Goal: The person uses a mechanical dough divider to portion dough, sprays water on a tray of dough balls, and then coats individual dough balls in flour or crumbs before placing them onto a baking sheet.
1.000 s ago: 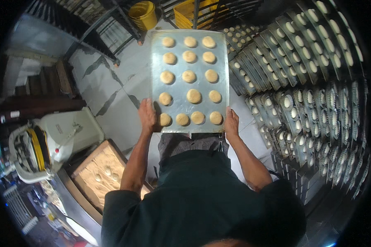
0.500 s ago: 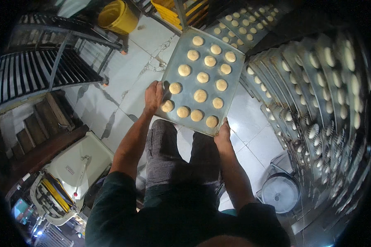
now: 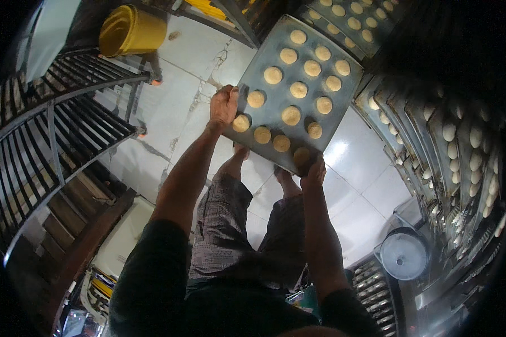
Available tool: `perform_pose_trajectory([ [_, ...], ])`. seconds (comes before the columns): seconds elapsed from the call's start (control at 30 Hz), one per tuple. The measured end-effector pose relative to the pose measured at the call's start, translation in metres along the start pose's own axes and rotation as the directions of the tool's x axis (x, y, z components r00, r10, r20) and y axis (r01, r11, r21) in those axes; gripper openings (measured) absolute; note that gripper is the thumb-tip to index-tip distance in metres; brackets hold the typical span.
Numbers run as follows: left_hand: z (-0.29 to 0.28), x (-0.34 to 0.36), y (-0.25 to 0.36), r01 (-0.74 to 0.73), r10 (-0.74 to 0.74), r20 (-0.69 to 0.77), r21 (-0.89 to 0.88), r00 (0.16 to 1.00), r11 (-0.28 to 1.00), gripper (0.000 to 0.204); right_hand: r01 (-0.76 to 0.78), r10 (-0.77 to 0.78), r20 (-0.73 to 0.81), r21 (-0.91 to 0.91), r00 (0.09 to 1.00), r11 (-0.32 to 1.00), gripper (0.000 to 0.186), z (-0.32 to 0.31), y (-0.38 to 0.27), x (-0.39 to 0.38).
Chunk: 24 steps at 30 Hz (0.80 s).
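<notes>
A flat metal baking tray [image 3: 272, 48] is held out in front of me, tilted in the view, with several round, pale dough balls [image 3: 298, 89] set apart on it. My left hand [image 3: 224, 105] grips its left edge near the closest corner. At the near right corner, my right hand [image 3: 315, 172] has its fingers closed on the edge, beside a shaded dough ball [image 3: 301, 156]. Fingers under the tray are hidden. Just past the far right edge lies another tray [image 3: 371, 46] of dough balls.
On the right, a rack of stacked trays [image 3: 427, 129] holds many dough pieces. An unloaded black slatted rack [image 3: 56, 115] stands at left, with a yellow bucket [image 3: 132, 31] behind it. A round grey lidded container [image 3: 403, 254] sits low right. Cracked white tiles [image 3: 191, 50] cover the floor.
Both hands have carried the tray forward and to the right, closer to the trays at the far right. The view has shifted, and my feet now show below the tray.
</notes>
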State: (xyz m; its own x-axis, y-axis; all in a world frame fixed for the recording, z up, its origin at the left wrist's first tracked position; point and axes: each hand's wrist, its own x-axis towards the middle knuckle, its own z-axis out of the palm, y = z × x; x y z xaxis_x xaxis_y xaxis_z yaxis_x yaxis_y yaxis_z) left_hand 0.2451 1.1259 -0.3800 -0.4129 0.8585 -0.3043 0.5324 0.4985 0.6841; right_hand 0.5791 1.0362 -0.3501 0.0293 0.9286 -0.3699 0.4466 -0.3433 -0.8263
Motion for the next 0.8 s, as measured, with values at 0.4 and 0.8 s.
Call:
perform_pose_trajectory([
  [0.4, 0.029, 0.060, -0.040, 0.027, 0.060, 0.168, -0.470, 0.984, 0.882, 0.041, -0.510, 0.752, 0.045, 0.762, 0.657, 0.400, 0.052, 0.047, 0.030, 0.110],
  [0.8, 0.139, 0.019, 0.003, 0.541, -0.231, 0.495, -0.809, 0.838, 0.228, 0.033, -0.380, 0.401, 0.044, 0.428, 0.915, 0.820, 0.058, 0.026, 0.154, 0.204],
])
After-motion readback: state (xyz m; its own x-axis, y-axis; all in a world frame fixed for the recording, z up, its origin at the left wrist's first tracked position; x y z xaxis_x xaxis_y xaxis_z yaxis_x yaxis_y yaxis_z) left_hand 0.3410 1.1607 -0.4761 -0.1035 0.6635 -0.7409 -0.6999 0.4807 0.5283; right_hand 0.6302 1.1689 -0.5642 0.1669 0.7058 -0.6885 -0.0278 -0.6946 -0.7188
